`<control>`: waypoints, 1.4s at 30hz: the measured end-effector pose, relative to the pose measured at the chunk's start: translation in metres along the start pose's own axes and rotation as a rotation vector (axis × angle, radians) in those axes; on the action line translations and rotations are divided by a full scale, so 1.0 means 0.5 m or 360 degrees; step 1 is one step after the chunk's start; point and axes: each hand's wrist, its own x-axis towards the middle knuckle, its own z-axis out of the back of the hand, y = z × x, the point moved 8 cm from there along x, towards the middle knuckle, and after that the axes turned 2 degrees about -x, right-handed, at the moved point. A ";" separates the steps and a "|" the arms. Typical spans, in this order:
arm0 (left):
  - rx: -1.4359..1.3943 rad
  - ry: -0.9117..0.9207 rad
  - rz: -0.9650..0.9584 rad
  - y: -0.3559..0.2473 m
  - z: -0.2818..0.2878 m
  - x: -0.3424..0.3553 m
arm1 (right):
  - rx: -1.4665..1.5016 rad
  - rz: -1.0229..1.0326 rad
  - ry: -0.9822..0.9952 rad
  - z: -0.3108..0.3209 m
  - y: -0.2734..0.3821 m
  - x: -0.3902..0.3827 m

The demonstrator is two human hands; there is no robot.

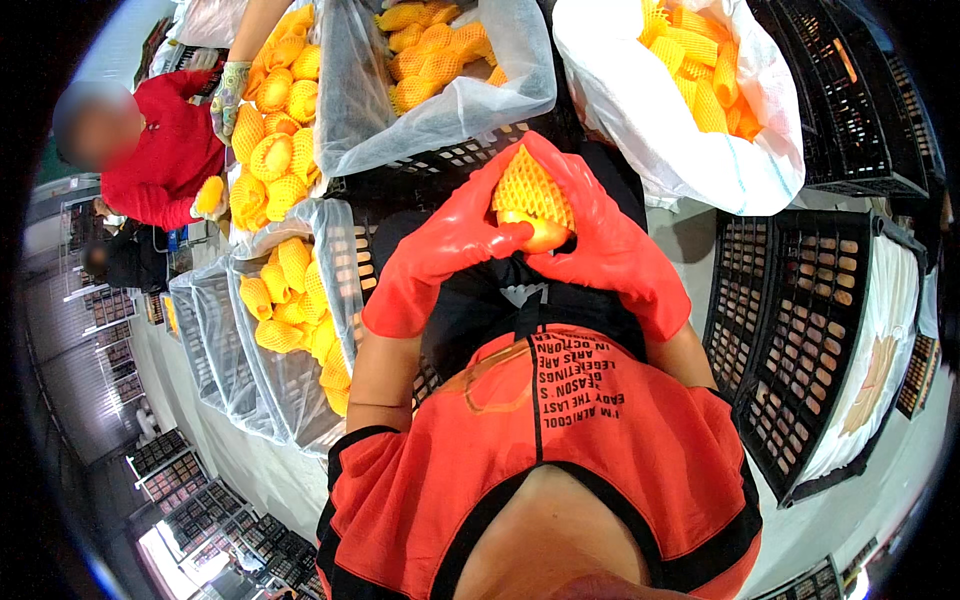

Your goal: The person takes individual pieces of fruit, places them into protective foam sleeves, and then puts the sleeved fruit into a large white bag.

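Note:
Both of my hands, in long red rubber gloves, are cupped together around an orange-yellow fruit [543,236] partly covered by a yellow foam net sleeve [533,190]. My left hand [450,245] grips its left side, thumb across the bare lower part. My right hand [610,250] wraps its right side. Behind them stands a black crate lined with translucent plastic [350,140], holding net-sleeved fruit [435,60]. A white sack [760,170] at top right holds more yellow sleeves [700,70].
Another lined crate [215,340] of sleeved fruit is at left. A pile of fruit [270,160] lies beside a co-worker in red [160,150]; another person's gloved hand [230,95] reaches in from the top. Black crates [780,330] stand at right on grey floor [800,530].

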 end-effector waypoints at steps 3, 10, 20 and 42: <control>-0.0029 -0.0040 -0.0055 0.009 0.002 -0.008 | -0.0054 0.0080 -0.0002 -0.005 0.001 0.000; 0.0167 -0.0280 -0.0162 0.007 0.001 -0.023 | -0.0060 0.0093 -0.0072 -0.009 0.000 -0.002; -0.0087 -0.0126 -0.0157 0.001 -0.025 -0.019 | -0.0050 0.0105 -0.0208 0.013 0.014 -0.030; -0.0181 -0.0110 0.0379 0.164 -0.321 0.131 | 0.2239 0.0017 -0.1155 0.086 -0.201 -0.413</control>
